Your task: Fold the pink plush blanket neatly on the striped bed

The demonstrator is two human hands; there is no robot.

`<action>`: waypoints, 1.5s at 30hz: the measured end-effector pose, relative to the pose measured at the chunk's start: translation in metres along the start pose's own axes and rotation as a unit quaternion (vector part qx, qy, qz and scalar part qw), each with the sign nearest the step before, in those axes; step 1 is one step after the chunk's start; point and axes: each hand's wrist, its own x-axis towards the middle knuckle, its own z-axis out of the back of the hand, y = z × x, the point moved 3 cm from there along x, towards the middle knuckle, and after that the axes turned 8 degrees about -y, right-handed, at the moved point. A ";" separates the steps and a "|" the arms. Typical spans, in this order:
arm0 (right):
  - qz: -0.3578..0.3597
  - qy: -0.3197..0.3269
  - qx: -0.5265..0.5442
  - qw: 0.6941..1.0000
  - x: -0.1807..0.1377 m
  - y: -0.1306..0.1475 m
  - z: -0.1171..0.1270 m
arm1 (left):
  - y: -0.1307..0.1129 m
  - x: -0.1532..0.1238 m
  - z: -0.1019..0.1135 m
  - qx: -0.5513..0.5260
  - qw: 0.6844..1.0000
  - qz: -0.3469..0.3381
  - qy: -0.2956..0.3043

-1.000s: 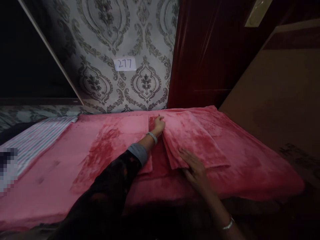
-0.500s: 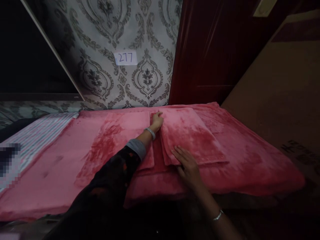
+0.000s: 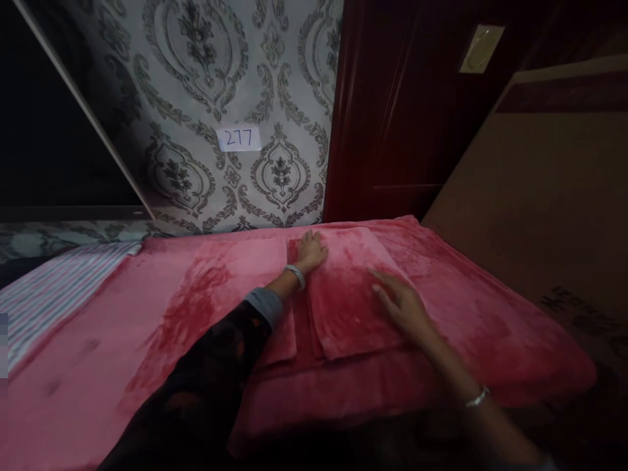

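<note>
The left hand [image 3: 311, 253], fingers loosely spread, rests at frame centre on the upper-left corner of the folded pink blanket [image 3: 343, 314], which stretches down and right beneath the right hand [image 3: 406, 306], fingers extended, thumb apart.

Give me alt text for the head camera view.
A person's left hand lies at the far left corner of a folded pink cloth, the right hand over its right side. Pink fabric spreads beneath, before a patterned wall with a label reading 277.

Damask-patterned wall [image 3: 281, 173], dark red panel [image 3: 383, 118], black screen [image 3: 53, 131], dim light
</note>
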 end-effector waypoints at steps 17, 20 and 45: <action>-0.067 0.205 -0.237 0.947 0.149 -0.131 -0.108 | 0.034 0.017 -0.045 0.167 0.976 -0.120 0.069; -0.074 0.188 -0.226 0.953 0.139 -0.148 -0.117 | 0.039 0.016 -0.047 0.151 0.978 -0.127 0.067; -0.021 0.265 -0.274 0.924 0.147 -0.094 -0.126 | 0.034 0.018 -0.043 0.322 0.924 -0.175 0.111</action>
